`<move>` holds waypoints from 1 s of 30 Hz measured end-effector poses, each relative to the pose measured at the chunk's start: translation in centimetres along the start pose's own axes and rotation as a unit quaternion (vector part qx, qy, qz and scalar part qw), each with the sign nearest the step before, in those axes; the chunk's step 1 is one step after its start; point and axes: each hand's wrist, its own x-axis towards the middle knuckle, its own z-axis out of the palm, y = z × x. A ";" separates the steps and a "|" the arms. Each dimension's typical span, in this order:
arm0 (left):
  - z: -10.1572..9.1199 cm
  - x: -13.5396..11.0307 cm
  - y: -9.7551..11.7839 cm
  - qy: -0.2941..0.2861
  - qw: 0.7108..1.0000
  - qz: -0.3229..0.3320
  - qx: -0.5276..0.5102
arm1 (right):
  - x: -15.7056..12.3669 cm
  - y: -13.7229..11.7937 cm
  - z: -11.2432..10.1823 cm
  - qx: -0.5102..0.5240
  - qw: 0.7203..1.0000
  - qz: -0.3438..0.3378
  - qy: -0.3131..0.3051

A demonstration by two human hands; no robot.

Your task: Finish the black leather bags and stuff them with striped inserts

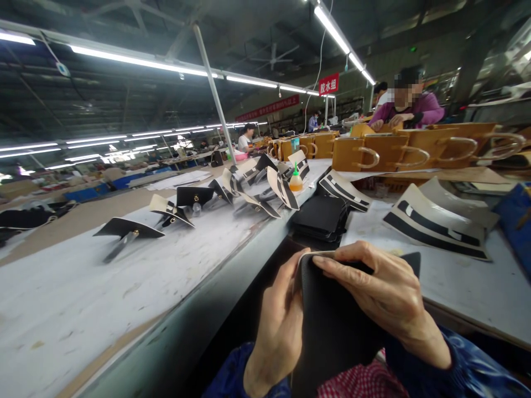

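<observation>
A black leather-like panel (332, 320) with a pale edge stands upright before me, its rounded corner at the top left. My left hand (280, 326) grips its left side, fingers reaching behind where they are hidden. My right hand (381, 293) pinches the top edge close to that corner, thumb and fingers closed on it. Just beyond my hands lies a stack of black panels (319, 218). On the right, curved cream pieces with black strips (435, 224) rest on a white-covered surface.
Several black-and-cream flaps with metal fittings (194, 196) lie along the white-covered table (103, 309). Among them stands a glue bottle (296, 181) with a green tip. Tan bags with wrapped handles (381, 152) line the back, where a person in purple (429, 109) works.
</observation>
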 end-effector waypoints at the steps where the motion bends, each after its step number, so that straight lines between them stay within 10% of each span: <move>1: 0.0 0.0 0.0 -0.005 1.000 0.003 0.002 | 0.0 0.0 0.0 0.000 1.000 -0.007 0.001; 30: -1.0 1.6 -0.5 0.011 0.974 0.093 0.208 | -0.3 0.0 1.7 0.015 0.997 -0.012 -0.080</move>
